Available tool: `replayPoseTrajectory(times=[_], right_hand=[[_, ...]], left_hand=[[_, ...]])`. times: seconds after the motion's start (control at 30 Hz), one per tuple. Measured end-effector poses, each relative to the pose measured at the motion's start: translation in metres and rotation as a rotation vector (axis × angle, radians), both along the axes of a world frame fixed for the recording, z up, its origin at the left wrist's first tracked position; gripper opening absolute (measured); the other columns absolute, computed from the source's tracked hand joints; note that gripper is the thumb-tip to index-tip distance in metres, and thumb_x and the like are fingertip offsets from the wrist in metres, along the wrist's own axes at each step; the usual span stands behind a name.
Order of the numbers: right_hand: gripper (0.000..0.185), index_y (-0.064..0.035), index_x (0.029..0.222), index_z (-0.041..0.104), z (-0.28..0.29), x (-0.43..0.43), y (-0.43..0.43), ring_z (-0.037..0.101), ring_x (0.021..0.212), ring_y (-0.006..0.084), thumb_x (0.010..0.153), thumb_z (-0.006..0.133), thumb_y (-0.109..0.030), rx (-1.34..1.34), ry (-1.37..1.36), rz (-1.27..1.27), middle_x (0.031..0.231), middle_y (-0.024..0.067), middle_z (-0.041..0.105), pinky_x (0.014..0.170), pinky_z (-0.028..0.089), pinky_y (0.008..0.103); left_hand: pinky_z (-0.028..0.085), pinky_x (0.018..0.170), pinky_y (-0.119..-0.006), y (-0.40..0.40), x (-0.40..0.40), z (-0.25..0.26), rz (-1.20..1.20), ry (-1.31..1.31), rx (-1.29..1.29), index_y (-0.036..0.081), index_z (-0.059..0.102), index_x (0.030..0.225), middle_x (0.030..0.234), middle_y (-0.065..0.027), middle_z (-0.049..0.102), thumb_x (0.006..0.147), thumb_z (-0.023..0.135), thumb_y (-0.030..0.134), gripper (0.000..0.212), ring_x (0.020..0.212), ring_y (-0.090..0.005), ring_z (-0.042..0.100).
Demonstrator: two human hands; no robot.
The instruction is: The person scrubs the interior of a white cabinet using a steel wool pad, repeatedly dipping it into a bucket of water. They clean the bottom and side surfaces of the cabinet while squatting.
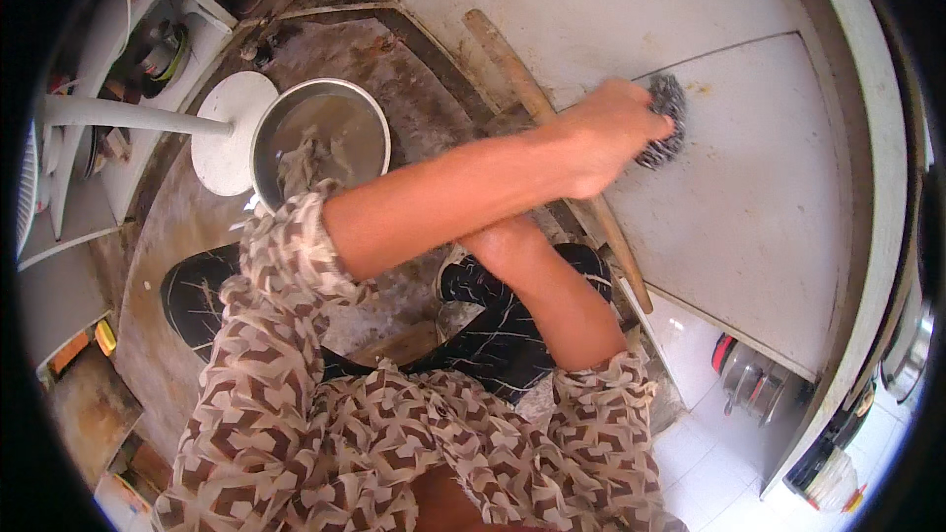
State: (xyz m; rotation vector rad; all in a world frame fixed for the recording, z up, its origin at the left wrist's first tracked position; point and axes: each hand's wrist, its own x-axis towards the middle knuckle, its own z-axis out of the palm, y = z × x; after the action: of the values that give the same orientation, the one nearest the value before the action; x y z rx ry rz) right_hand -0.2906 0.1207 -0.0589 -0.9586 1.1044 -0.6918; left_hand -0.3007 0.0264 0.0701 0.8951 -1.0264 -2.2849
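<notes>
My left hand [610, 125] grips a grey metal scouring pad [665, 122] against the stained white panel [746, 155] at the right. The left forearm crosses over my right arm. My right hand [494, 238] lies under that forearm; its fingers are hidden, so whether it holds anything does not show. A wooden stick [510, 63] runs along the panel's near side and passes beneath the left wrist. Left of the hands, a round metal pot [386, 134] contains murky water with a soaked cloth [314, 155] in it.
A white round base with a pole [222, 155] stands beside the pot on the wet, stained floor [177, 236]. Shelves with kitchen items [159, 63] line the left. A glass jar with a red lid [750, 377] is at the lower right, below the panel. My knees are bent near the pot.
</notes>
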Motion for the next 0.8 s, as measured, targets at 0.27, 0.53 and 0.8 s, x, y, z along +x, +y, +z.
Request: replayPoseTrajectory(times=[0.27,0.53,0.8], right_hand=[[0.038,-0.0001,0.123,0.053,0.096,-0.027,-0.069,0.061,0.104,0.0271,0.092,0.056,-0.020,-0.254,1.004,0.539,0.119,0.0120,0.063,0.084,0.049,0.0417],[0.060,-0.0004,0.139,0.041,0.143,0.008,-0.047,0.060,0.099,0.0178,0.090,0.066,-0.024,-0.215,0.234,0.034,0.117,0.0132,0.061,0.084,0.051,0.0310],[0.062,0.0001,0.138,0.044,0.105,0.036,-0.002,0.058,0.101,0.0152,0.083,0.072,-0.008,-0.453,0.011,-0.385,0.118,0.0079,0.060,0.087,0.049,0.0289]], left_hand=[[0.039,0.106,-0.051,-0.017,0.163,-0.033,0.043,0.909,0.407,-0.006,0.045,0.127,0.130,-0.0222,0.052,0.088,0.046,0.004,0.041,0.118,-0.0357,0.051],[0.042,0.103,-0.045,0.008,0.204,-0.066,0.230,0.907,0.310,-0.002,0.046,0.130,0.130,-0.0175,0.053,0.090,0.049,0.006,0.042,0.118,-0.0294,0.053],[0.043,0.097,-0.040,0.059,0.238,-0.028,0.065,0.004,0.132,0.002,0.047,0.132,0.127,-0.0081,0.054,0.095,0.054,0.017,0.041,0.119,-0.0180,0.048]])
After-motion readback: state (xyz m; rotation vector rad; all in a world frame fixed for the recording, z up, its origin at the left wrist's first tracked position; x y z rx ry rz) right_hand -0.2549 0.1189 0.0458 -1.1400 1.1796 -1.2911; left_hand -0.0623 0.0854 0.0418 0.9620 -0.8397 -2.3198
